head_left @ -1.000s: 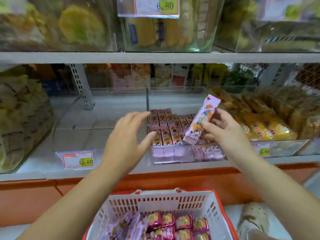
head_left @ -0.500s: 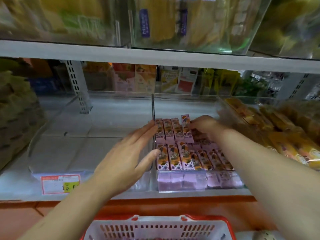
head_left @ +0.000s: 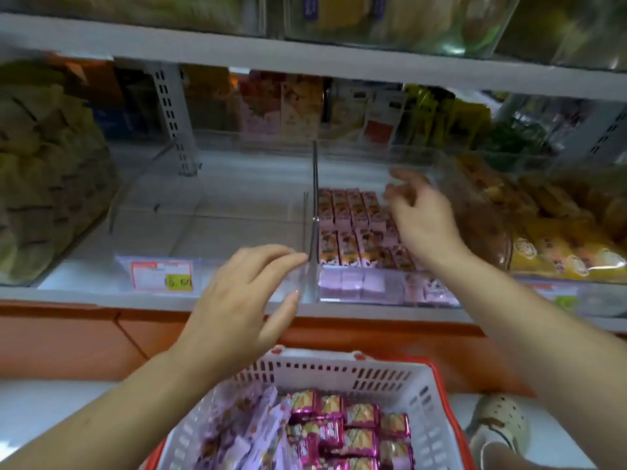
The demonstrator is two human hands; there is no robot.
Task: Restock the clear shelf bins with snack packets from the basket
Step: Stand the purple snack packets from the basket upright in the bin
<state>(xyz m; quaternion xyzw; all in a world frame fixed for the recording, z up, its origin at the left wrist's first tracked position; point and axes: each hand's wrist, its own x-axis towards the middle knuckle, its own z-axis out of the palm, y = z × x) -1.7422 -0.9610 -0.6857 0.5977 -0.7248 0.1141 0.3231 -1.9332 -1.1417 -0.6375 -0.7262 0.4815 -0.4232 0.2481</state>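
A clear shelf bin (head_left: 359,296) in the middle holds rows of pink snack packets (head_left: 349,228) with cartoon prints. My right hand (head_left: 424,218) hovers over the bin's right side, fingers loosely bent, holding nothing. My left hand (head_left: 244,300) is spread flat in front of the clear divider (head_left: 314,212) between this bin and the bare bin (head_left: 203,212) to its left. Below, a white basket with a red rim (head_left: 342,371) holds lilac packets (head_left: 251,432) on the left and shiny magenta packets (head_left: 353,425) on the right.
Yellow snack packs (head_left: 563,242) fill the bin on the right, and pale bagged snacks (head_left: 47,184) the bin on the left. A price tag (head_left: 162,275) hangs on the left bin's front. An upper shelf (head_left: 305,62) sits overhead. A light shoe (head_left: 498,432) stands at lower right.
My right hand put the pink packet it held into the bin and has drawn back empty. My left hand stayed near the divider. The view tilted down, showing the basket again.
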